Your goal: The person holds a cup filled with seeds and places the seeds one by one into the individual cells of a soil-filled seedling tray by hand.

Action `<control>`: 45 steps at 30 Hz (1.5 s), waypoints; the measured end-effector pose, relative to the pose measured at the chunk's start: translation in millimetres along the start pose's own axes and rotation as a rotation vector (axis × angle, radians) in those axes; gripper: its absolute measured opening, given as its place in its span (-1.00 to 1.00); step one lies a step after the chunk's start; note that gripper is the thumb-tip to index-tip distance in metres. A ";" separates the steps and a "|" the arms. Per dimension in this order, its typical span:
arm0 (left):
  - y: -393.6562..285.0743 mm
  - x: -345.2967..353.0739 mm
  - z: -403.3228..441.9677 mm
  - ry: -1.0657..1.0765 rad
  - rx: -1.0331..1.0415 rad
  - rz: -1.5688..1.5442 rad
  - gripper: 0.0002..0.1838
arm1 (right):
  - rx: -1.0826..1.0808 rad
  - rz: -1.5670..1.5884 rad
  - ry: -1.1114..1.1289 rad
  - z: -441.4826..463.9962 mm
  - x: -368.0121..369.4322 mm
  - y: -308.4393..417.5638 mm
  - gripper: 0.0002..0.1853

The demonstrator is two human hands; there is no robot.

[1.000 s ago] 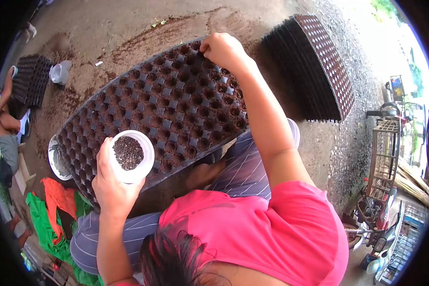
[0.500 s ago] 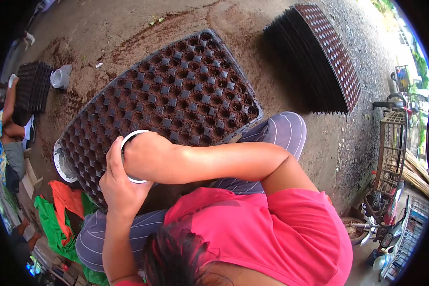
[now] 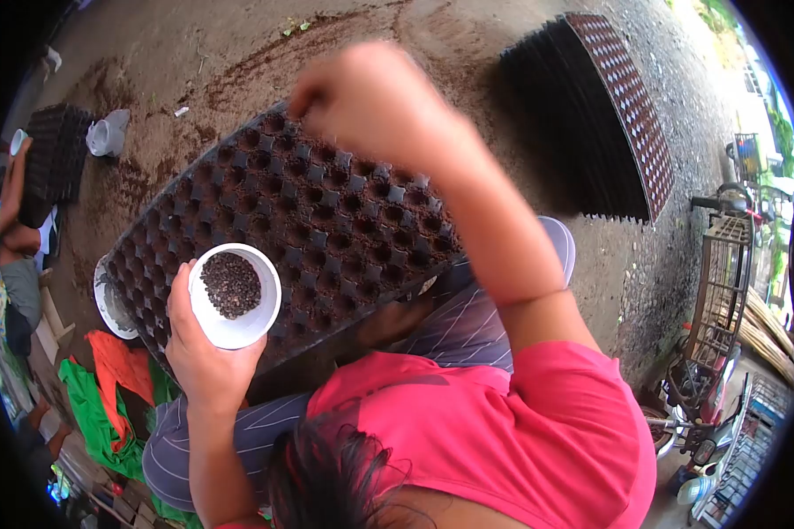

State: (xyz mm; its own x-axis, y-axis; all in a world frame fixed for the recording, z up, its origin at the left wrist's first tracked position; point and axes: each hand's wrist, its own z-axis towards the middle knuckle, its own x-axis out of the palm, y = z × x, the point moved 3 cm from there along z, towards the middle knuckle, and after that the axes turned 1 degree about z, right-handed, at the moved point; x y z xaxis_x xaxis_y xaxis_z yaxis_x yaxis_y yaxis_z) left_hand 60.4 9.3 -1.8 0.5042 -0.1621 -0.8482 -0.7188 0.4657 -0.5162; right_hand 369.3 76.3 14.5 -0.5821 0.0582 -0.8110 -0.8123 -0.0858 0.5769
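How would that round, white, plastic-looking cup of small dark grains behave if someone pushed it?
The white cup would probably tilt, since the left hand appears to be its only support. Its small dark grains would likely spill, because the top is open. It is probably light, as bare inner wall shows above them.

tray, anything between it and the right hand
Nothing visible blocks the right hand, which appears over the far edge of the tray. The cup in the left hand covers only part of the near side.

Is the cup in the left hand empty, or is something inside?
Not empty: dark grains lie inside the cup, with bare white beside them.
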 end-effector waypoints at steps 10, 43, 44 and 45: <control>1.6 2.7 5.3 0.015 -0.011 -0.045 0.17 | -0.035 0.105 -0.045 21.7 -1.2 -42.1 -0.73; 12.0 -5.5 -2.1 0.008 -0.070 -0.026 0.17 | 0.229 -0.105 0.078 43.0 5.0 -132.4 -0.81; 12.5 -5.9 -2.0 0.007 -0.069 -0.030 0.17 | 0.164 -0.132 0.062 45.0 6.3 -129.1 -0.80; 12.8 -6.0 -1.9 0.005 -0.066 -0.035 0.18 | 0.100 -0.160 0.046 46.9 7.8 -125.2 -0.80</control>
State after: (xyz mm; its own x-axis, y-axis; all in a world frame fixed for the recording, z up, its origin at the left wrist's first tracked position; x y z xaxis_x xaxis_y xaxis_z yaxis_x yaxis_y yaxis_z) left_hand 47.2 14.5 -3.5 0.5273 -0.1818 -0.8300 -0.7310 0.4008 -0.5522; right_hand 464.8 134.2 -59.5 -0.4451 0.0176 -0.8953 -0.8951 0.0199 0.4454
